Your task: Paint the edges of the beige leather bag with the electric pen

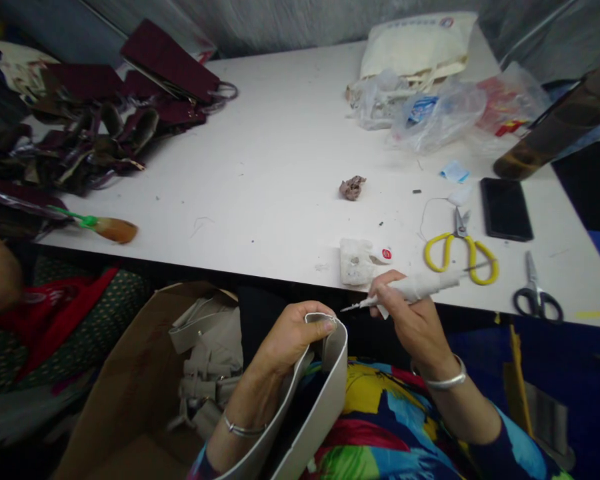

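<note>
Beige strap (330,393) held over the lap, wrapped tool (415,288) at its end.
It rises from the lap to the left hand (287,340), clamped on its looped top; the right hand (415,323) is closed round the tool, which lies almost level, tip pointing left, below the counter (280,167) edge.

Left hand (290,337) curled tight (thumb on top), right hand (416,321) pinched closed just beside it, both raised.

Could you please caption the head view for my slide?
Left hand pinches a folded beige strap while the right hand holds a white wrapped tool near yellow scissors.
</note>
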Demonstrator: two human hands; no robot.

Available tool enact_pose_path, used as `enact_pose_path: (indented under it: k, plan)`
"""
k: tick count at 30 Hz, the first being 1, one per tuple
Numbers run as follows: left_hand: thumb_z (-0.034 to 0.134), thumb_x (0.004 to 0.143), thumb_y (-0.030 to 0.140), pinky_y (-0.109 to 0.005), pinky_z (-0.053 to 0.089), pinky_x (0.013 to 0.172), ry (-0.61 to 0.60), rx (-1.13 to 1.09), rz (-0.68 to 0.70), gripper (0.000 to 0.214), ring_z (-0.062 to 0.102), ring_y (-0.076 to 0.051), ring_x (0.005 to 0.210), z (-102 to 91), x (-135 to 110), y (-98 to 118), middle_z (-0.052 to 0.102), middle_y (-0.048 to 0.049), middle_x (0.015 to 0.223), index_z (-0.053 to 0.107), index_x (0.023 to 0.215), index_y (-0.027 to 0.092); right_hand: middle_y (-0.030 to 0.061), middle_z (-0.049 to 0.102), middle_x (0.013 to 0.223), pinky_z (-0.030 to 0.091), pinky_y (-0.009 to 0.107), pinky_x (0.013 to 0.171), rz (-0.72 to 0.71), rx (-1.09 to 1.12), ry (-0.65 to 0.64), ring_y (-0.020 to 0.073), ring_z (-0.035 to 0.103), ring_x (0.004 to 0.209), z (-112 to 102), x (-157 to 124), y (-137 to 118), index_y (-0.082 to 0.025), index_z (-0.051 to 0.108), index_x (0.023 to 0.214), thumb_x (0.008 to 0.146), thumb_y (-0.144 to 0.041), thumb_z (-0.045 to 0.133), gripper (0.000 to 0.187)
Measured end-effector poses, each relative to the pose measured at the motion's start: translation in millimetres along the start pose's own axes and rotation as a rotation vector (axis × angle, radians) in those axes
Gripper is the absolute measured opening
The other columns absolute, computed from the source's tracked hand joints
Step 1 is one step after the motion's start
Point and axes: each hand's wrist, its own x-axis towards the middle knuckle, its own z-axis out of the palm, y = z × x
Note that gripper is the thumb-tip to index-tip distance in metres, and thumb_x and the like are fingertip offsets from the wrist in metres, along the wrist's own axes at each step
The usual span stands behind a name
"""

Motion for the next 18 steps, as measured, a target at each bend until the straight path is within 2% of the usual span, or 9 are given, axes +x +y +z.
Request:
enact_pose_path:
  k: [3,10,18]
  plan:
    - [0.098,0.054,0.045,-0.023,0.043,0.062,-0.024,-0.014,-0.007,0.05,0.056,-0.012,0.061,0.0,0.8,0.7,0.066,-0.0018,0.068,0.071,0.079,0.012,-0.0027,0.055,0.073,0.04,0.027,0.062,0.106,0.149,-0.15,0.0156,0.052,0.065,2.1,1.1,-1.1,-0.02,0.061,0.09,0.111,-0.036,0.057,0.027]
    - [0.101,0.049,0.044,-0.024,0.042,0.062,-0.059,-0.056,-0.036,0.053,0.057,-0.012,0.06,0.7,1.2,2.3,0.068,-0.003,0.069,0.072,0.079,0.01,-0.0037,0.052,0.072,0.036,0.028,0.061,0.137,0.092,-0.217,0.0139,0.047,0.065,-0.8,10.9,-1.7,-0.019,0.061,0.088,0.108,-0.034,0.059,0.026]
    - [0.101,0.053,0.042,-0.023,0.042,0.064,-0.073,-0.059,-0.013,0.049,0.056,-0.011,0.063,-0.7,2.0,-0.3,0.068,-0.002,0.071,0.073,0.08,0.011,-0.0038,0.053,0.072,0.036,0.029,0.063,0.119,0.01,-0.294,0.0138,0.048,0.066,1.3,20.6,-14.6,-0.019,0.06,0.085,0.105,-0.029,0.059,0.023]
